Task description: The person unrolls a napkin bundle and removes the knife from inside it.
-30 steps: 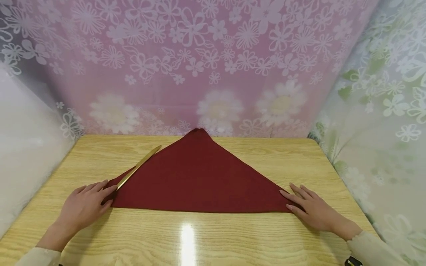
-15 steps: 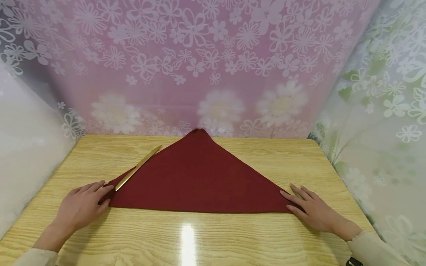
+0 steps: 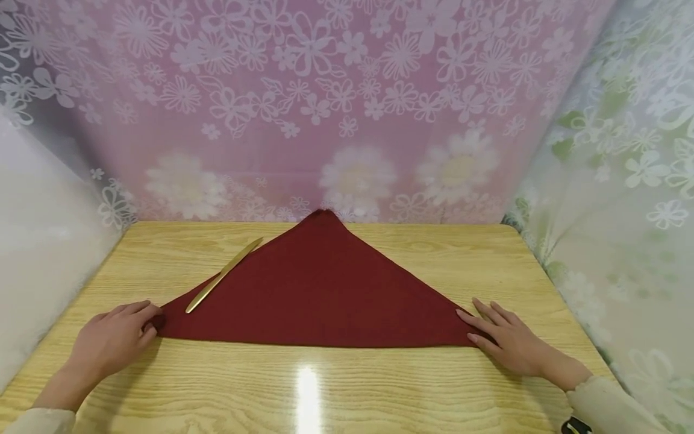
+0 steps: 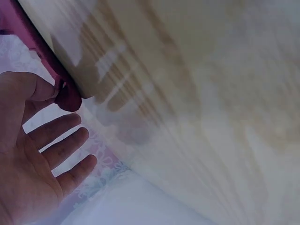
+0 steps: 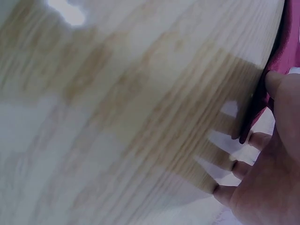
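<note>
A dark red napkin (image 3: pixel 325 289) lies folded into a triangle on the wooden table (image 3: pixel 379 392), its tip pointing to the far edge. My left hand (image 3: pixel 111 340) pinches the napkin's left corner (image 4: pixel 70 97) at the thumb, while the other fingers (image 4: pixel 70 140) stay stretched out. My right hand (image 3: pixel 506 343) rests flat on the right corner (image 5: pixel 276 51), fingers straight. A slim gold knife (image 3: pixel 223 275) lies slanted along the napkin's left edge, just beyond my left hand.
Flowered plastic sheeting (image 3: pixel 347 120) walls in the table at the back and on both sides. A lamp glare (image 3: pixel 306 392) shines on the bare wood in front of the napkin.
My left hand has moved left and drawn the napkin's left corner outward, so the corner now reaches past the knife's near end. The right hand and the knife have stayed put.
</note>
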`<action>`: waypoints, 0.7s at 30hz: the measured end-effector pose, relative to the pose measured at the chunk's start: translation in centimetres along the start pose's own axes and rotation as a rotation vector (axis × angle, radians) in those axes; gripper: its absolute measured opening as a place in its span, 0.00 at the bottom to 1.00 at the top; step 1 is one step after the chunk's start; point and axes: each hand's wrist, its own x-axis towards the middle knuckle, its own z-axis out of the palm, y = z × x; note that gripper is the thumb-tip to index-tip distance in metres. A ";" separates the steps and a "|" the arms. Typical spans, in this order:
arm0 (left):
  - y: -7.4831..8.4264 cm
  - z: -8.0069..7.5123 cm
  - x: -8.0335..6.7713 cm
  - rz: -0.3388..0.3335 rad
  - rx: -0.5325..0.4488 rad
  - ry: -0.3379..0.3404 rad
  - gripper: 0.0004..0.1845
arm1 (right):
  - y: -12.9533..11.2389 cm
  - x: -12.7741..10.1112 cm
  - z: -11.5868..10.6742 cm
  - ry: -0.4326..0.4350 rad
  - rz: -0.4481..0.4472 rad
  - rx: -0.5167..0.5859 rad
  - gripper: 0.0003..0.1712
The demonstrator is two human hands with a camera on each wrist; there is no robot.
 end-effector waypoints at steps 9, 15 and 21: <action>-0.6 0.3 -0.1 -0.051 -0.075 -0.023 0.16 | 0.3 -0.2 0.4 0.028 0.001 -0.016 0.28; -0.8 0.5 0.2 -0.035 -0.050 -0.019 0.05 | 0.3 -0.3 0.7 0.042 0.013 -0.027 0.28; -0.9 0.6 0.6 -0.037 -0.057 -0.026 0.08 | 0.5 -0.3 0.9 0.065 -0.001 -0.037 0.28</action>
